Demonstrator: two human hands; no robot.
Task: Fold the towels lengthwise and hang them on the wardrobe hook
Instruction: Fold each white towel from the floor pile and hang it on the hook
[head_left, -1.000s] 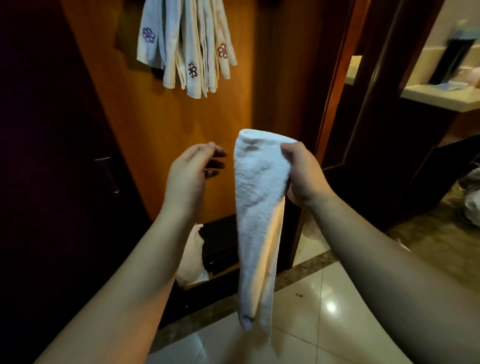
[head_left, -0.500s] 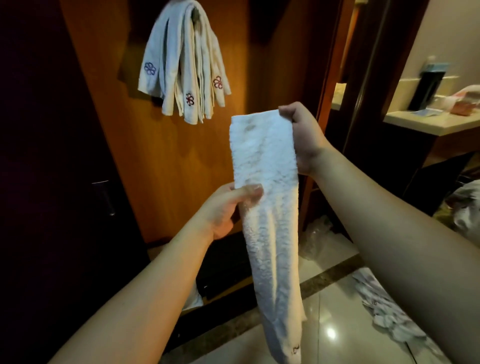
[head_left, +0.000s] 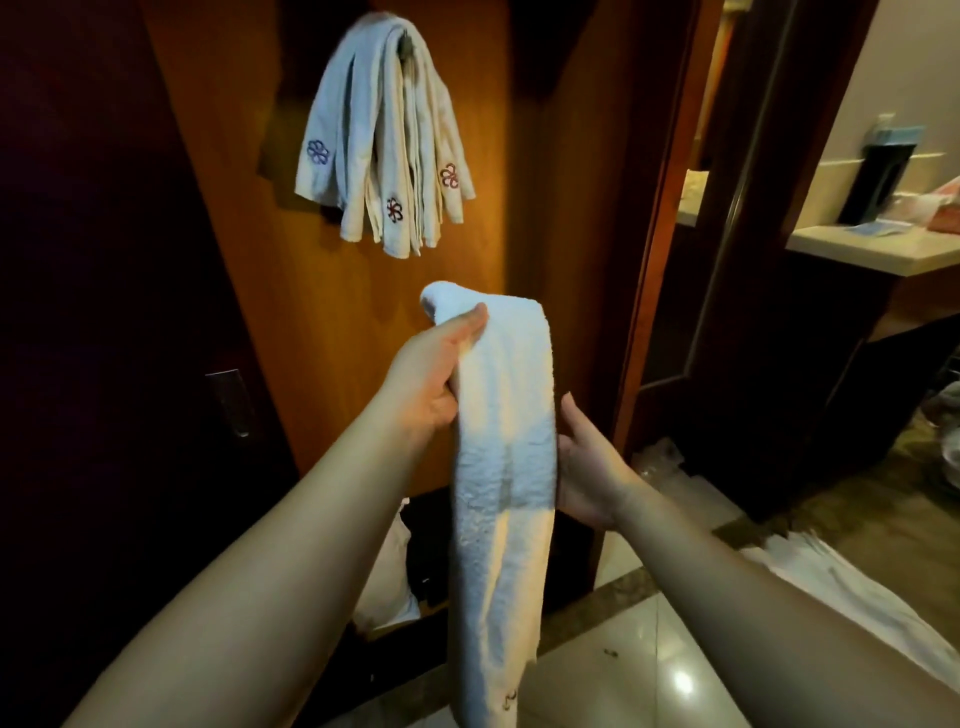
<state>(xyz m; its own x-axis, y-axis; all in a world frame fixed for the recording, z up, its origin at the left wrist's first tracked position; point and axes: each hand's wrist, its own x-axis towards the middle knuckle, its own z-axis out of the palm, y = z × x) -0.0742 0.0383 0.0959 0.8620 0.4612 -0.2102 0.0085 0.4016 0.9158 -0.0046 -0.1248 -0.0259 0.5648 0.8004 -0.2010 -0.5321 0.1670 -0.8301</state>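
Our left hand (head_left: 431, 374) pinches the folded towel (head_left: 501, 467) near its top, below the hung towels (head_left: 387, 135); the right hand (head_left: 584, 467) lies open behind it. We should keep the edges aligned while lifting.

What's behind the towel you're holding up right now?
Behind the held towel are the orange wardrobe panel and, lower, a dark gap. The right hand reaches behind it, so its fingers are mostly covered. The left hand grips the top.
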